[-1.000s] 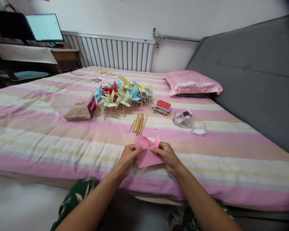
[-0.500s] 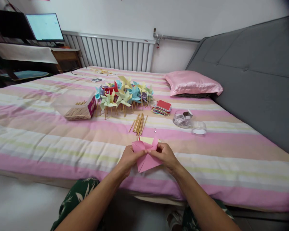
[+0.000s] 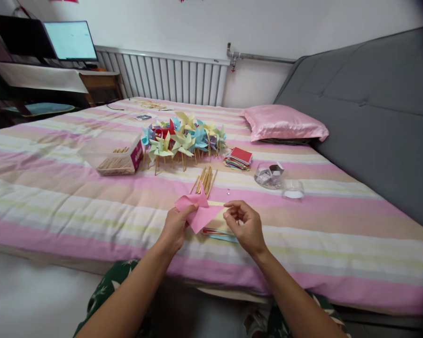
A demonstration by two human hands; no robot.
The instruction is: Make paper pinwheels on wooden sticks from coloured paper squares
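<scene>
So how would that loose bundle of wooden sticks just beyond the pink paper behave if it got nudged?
The wooden sticks look thin and round, so they would probably roll or fan apart rather than slide together. They lie loose with nothing binding them, and the soft striped bedcover may damp the rolling. They seem light and stiff, likely easy to lift singly. The left hand holding the pink paper sits closest.

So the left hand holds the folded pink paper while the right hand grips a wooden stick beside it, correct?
Not quite. The head view shows the left hand holding the folded pink paper, but the right hand grips no wooden stick; the sticks lie farther up the bed.
</scene>
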